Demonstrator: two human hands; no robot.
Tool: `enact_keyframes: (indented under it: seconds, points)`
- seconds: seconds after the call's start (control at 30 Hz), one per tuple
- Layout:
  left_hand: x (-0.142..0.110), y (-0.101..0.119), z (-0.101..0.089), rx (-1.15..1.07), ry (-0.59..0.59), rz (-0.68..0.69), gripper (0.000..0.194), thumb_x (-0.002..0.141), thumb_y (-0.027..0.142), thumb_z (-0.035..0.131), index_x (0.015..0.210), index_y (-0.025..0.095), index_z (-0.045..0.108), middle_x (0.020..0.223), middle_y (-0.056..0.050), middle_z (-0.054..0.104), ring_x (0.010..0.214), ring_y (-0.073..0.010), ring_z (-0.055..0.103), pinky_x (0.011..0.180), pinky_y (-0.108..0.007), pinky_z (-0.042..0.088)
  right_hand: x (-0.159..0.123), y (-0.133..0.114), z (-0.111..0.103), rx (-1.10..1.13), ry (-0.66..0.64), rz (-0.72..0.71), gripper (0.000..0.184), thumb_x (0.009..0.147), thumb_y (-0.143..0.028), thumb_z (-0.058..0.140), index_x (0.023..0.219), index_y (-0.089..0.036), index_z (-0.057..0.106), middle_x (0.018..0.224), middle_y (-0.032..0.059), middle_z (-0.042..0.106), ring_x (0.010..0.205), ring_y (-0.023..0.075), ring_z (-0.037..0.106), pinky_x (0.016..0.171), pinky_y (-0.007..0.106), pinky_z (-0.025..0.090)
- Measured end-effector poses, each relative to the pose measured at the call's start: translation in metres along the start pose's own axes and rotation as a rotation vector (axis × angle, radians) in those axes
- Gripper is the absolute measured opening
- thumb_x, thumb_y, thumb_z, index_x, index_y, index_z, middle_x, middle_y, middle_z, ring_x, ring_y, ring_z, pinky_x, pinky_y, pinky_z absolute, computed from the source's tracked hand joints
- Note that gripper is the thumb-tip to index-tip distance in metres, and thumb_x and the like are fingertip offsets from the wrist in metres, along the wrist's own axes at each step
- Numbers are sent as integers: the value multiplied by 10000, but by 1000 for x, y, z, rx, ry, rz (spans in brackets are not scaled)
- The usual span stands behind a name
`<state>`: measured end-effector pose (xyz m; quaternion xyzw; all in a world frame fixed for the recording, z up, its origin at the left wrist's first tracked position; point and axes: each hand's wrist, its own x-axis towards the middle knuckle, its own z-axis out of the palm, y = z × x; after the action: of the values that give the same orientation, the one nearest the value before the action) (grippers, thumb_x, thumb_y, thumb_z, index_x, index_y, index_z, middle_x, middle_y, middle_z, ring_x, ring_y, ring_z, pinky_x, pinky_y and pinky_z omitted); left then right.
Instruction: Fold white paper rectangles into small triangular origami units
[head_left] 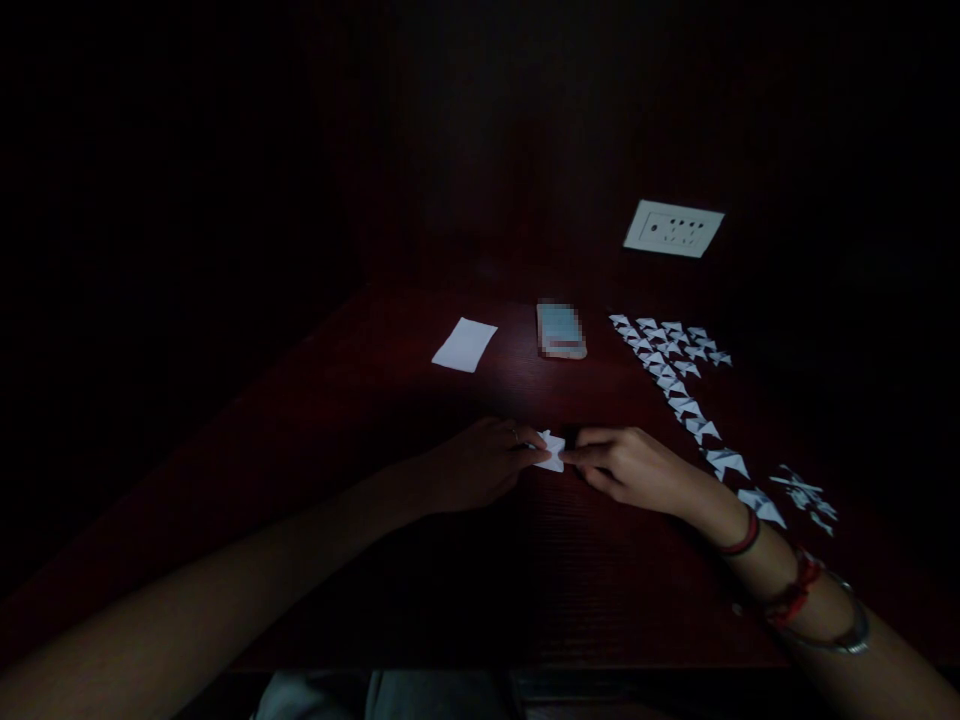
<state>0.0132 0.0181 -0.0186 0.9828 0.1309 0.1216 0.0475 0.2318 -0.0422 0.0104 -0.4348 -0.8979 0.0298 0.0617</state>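
Note:
A small white piece of folded paper [555,455] lies on the dark red table in front of me. My left hand [480,462], with a ring on one finger, is closed on its left side, the fingertips resting over the paper. From the other side my right hand [634,465] meets the paper's right edge with its index fingertip; its other fingers are curled, and the thumb is partly hidden. Bands and a bracelet circle my right wrist and forearm. Farther off lies a flat white paper sheet [465,345].
A phone [561,330] with a blurred screen lies beyond my hands. Rows of small folded paper pieces [684,408] run along the right side, near a little heap of paper scraps [806,495]. A socket plate [673,229] is on the wall behind. The surroundings are very dark.

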Motion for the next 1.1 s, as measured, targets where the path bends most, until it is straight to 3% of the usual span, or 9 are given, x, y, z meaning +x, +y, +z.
enact_keyframes:
  seconds: [0.33, 0.5, 0.63, 0.9, 1.1]
  points:
    - [-4, 6, -2, 49, 47, -18, 350, 802, 140, 389, 1146, 204, 418, 1255, -59, 327, 1095, -193, 353, 856, -339, 318, 1, -8, -2, 7, 24, -11, 231, 792, -178, 406, 914, -183, 602, 836, 36, 559, 726, 117, 538, 653, 236, 401]
    - [-5, 12, -3, 41, 53, -74, 299, 834, 200, 376, 1127, 219, 432, 1172, -32, 432, 1070, -200, 370, 883, -367, 293, 2, -11, -2, 19, -18, -39, 221, 800, -215, 419, 927, -182, 597, 844, 30, 559, 717, 106, 541, 658, 225, 406]
    - [-4, 13, -1, 76, 74, -21, 291, 831, 210, 388, 1119, 198, 431, 1162, -50, 439, 1159, -206, 277, 951, -390, 203, 0, -11, -5, 29, -70, -78, 207, 802, -213, 420, 881, -178, 608, 827, 25, 560, 704, 102, 540, 648, 221, 398]
    - [-5, 18, -4, 77, 31, -45, 252, 836, 223, 381, 1070, 179, 464, 1047, -71, 459, 952, -185, 435, 829, -331, 319, 0, -10, -12, 84, -125, -90, 195, 796, -192, 427, 791, -158, 619, 733, 11, 533, 632, 88, 503, 598, 216, 371]
    - [-5, 17, -9, 70, 29, -23, 269, 850, 258, 366, 1099, 190, 441, 1037, -56, 483, 922, -179, 443, 815, -327, 319, -3, -8, -10, 36, -98, -52, 233, 795, -214, 427, 959, -189, 592, 810, 26, 543, 708, 112, 528, 639, 234, 399]
